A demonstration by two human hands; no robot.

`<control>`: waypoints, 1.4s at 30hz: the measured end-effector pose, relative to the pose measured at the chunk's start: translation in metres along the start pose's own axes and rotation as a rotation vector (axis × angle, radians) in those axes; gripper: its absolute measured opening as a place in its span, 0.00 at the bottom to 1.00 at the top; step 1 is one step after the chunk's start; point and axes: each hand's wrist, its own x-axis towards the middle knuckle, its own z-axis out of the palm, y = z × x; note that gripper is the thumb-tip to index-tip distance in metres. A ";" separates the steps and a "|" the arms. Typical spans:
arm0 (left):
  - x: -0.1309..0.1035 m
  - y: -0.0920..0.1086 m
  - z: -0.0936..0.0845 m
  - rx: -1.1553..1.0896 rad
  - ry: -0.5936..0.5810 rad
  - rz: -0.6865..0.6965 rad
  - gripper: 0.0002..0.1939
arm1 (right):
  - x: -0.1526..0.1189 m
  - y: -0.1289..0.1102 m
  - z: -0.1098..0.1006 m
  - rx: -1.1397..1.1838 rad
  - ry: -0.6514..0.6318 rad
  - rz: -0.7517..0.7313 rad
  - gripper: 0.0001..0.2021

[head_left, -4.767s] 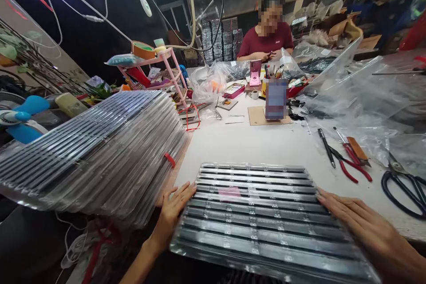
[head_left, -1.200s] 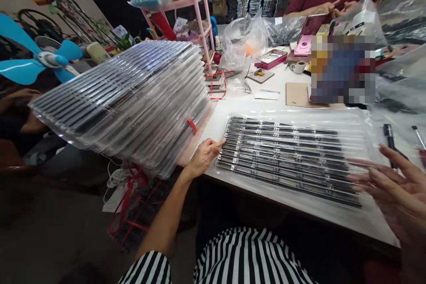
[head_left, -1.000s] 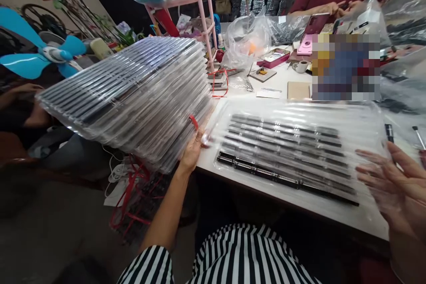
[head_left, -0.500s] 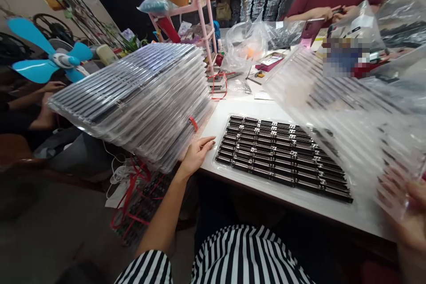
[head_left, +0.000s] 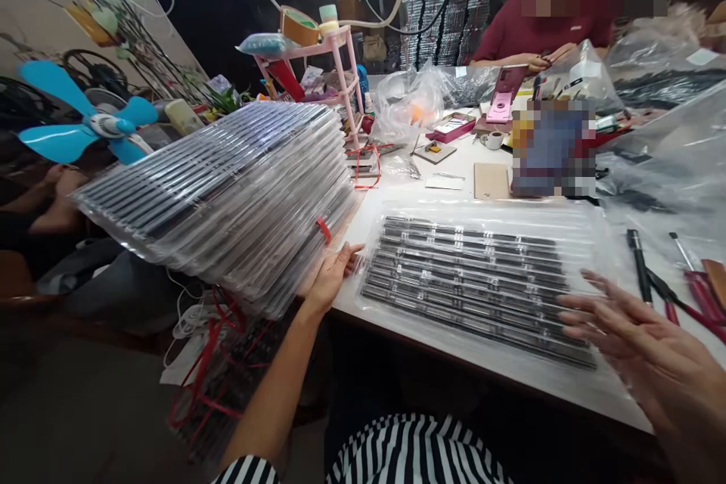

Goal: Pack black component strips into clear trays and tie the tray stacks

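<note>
A tray of black slotted connector strips (head_left: 454,283) lies in front of me on the white table, a clear plastic sheet (head_left: 578,231) over it. At the tray's left edge is my left hand (head_left: 329,278), its fingers reaching to the plastic; whether they press on it I cannot tell. My right hand (head_left: 635,336) hovers at the right end of the sheet, fingers spread and blurred by motion. To the left leans a tall stack of clear plastic trays (head_left: 243,197) with a red tie (head_left: 324,230) at its side.
Hand tools, among them a black-handled one (head_left: 640,265) and a red screwdriver (head_left: 700,291), lie at right. Behind are a pink rack (head_left: 343,76), plastic bags (head_left: 414,94) and a phone (head_left: 502,94). A blue fan (head_left: 91,117) stands left; another person (head_left: 538,34) sits opposite.
My right hand has brought the clear sheet down over the tray of strips and let go of it. My left hand stays by the tray's left edge. The view has tilted up slightly.
</note>
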 end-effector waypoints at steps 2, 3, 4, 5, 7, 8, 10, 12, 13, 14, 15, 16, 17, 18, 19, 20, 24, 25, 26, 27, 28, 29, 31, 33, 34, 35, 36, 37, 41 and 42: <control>0.000 0.001 -0.001 0.016 -0.033 -0.004 0.29 | 0.001 -0.003 0.006 -0.049 0.026 0.061 0.41; 0.000 0.001 0.000 0.025 -0.059 0.001 0.27 | 0.001 -0.005 0.007 -0.057 0.063 0.090 0.43; 0.000 0.001 0.001 0.037 -0.084 0.012 0.26 | 0.002 -0.006 0.007 -0.049 0.102 0.113 0.44; 0.000 0.001 0.002 0.058 -0.099 0.029 0.26 | 0.003 -0.007 0.006 -0.034 0.135 0.129 0.46; 0.002 -0.001 0.005 0.132 -0.091 0.079 0.25 | 0.005 -0.007 0.000 -0.051 0.151 0.147 0.49; 0.004 -0.002 0.007 0.180 -0.076 0.111 0.24 | 0.007 -0.007 -0.004 -0.101 0.133 0.138 0.49; 0.005 -0.004 0.009 0.278 -0.052 0.177 0.22 | 0.011 -0.004 -0.014 -0.331 0.091 0.065 0.47; 0.006 -0.004 0.010 0.359 -0.056 0.229 0.21 | 0.017 -0.003 -0.023 -0.672 0.092 -0.089 0.40; 0.006 -0.003 0.011 0.398 -0.067 0.248 0.21 | 0.020 -0.004 -0.026 -0.834 0.118 -0.188 0.37; 0.006 -0.002 0.012 0.438 -0.080 0.258 0.22 | 0.023 -0.005 -0.028 -0.966 0.144 -0.288 0.35; 0.006 0.000 0.013 0.480 -0.086 0.265 0.23 | 0.026 -0.006 -0.029 -1.056 0.165 -0.393 0.33; 0.006 0.001 0.015 0.525 -0.078 0.277 0.23 | 0.029 -0.007 -0.028 -1.107 0.169 -0.502 0.31; 0.007 0.002 0.017 0.572 -0.059 0.299 0.24 | 0.032 -0.007 -0.025 -1.140 0.156 -0.609 0.29; 0.008 0.003 0.019 0.621 -0.040 0.333 0.25 | 0.035 -0.006 -0.022 -1.174 0.126 -0.706 0.27; 0.009 0.003 0.022 0.665 -0.034 0.378 0.25 | 0.038 -0.004 -0.018 -1.219 0.085 -0.788 0.25; 0.012 0.002 0.025 0.701 -0.046 0.428 0.25 | 0.042 0.000 -0.014 -1.279 0.047 -0.849 0.23; 0.021 -0.008 0.036 0.796 -0.134 0.534 0.25 | 0.052 0.019 0.001 -1.529 -0.014 -0.921 0.21; 0.023 -0.011 0.039 0.816 -0.123 0.535 0.25 | 0.054 0.023 0.004 -1.568 -0.011 -0.929 0.21; 0.024 -0.013 0.041 0.837 -0.103 0.532 0.26 | 0.056 0.025 0.005 -1.595 -0.012 -0.937 0.21; 0.025 -0.014 0.042 0.856 -0.086 0.526 0.26 | 0.057 0.025 0.005 -1.608 -0.018 -0.943 0.22; 0.024 -0.014 0.042 0.872 -0.076 0.516 0.26 | 0.058 0.024 0.005 -1.605 -0.024 -0.944 0.22; 0.023 -0.012 0.041 0.883 -0.077 0.507 0.26 | 0.060 0.023 0.002 -1.584 -0.036 -0.936 0.22; 0.014 -0.005 0.034 0.892 -0.128 0.494 0.26 | 0.063 0.019 -0.007 -1.472 -0.097 -0.904 0.21; -0.002 0.003 0.021 0.890 -0.251 0.509 0.25 | 0.065 0.016 -0.021 -1.275 -0.180 -0.858 0.21; -0.013 0.006 0.014 0.891 -0.320 0.531 0.24 | 0.066 0.015 -0.029 -1.164 -0.214 -0.834 0.21; -0.024 0.008 0.008 0.898 -0.380 0.559 0.25 | 0.066 0.015 -0.037 -1.063 -0.239 -0.808 0.21; -0.035 0.008 0.002 0.916 -0.422 0.587 0.28 | 0.065 0.015 -0.045 -0.986 -0.257 -0.776 0.21; -0.046 0.006 -0.001 0.945 -0.441 0.615 0.31 | 0.063 0.015 -0.052 -0.935 -0.274 -0.746 0.21; -0.070 -0.021 -0.002 0.996 -0.284 0.743 0.37 | 0.044 0.012 -0.074 -0.943 -0.463 -0.693 0.22; -0.071 -0.030 -0.001 0.967 -0.217 0.785 0.36 | 0.036 0.011 -0.078 -0.977 -0.521 -0.709 0.23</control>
